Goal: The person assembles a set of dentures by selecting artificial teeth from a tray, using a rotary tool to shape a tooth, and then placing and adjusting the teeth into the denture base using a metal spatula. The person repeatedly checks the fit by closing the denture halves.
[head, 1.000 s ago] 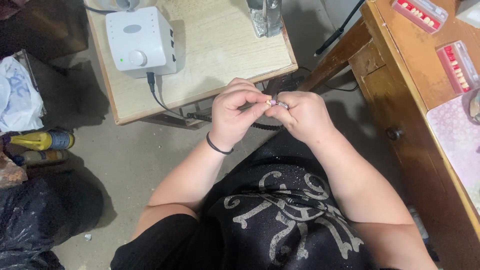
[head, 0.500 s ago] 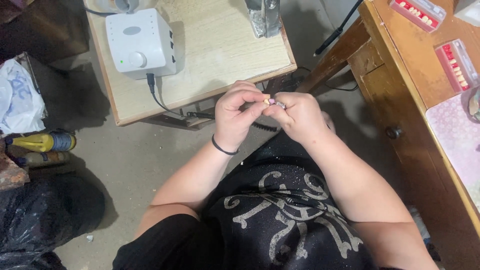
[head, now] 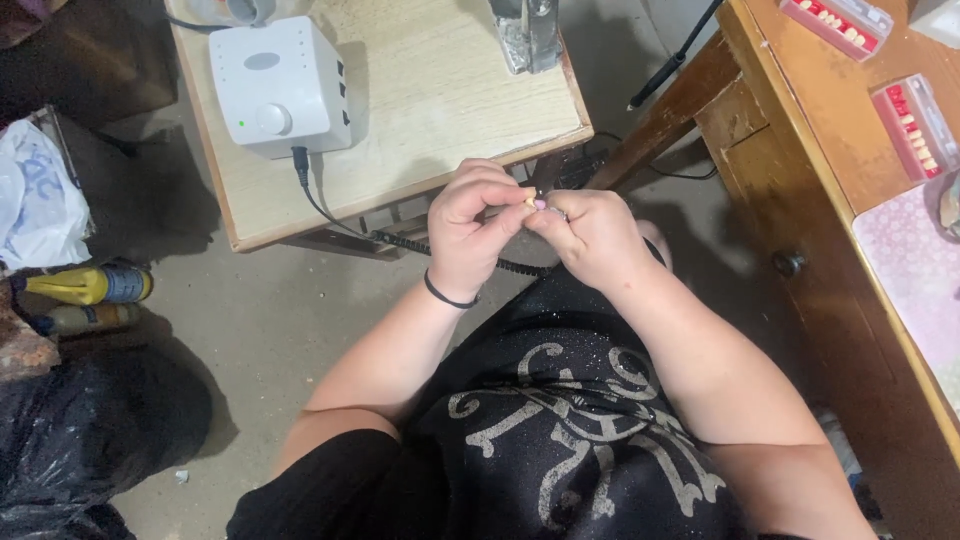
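A white control box (head: 282,85) is set on the low wooden worktop (head: 450,100). Below its front edge a small pale piece (head: 529,202) is pinched by the left hand (head: 472,235) — the right hand (head: 590,238), clenched, is pressed against it.

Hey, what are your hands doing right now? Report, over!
Left hand and right hand together over the lap, pinching a tiny pale piece at the fingertips. White control box on the small table, untouched. Nothing blocking.
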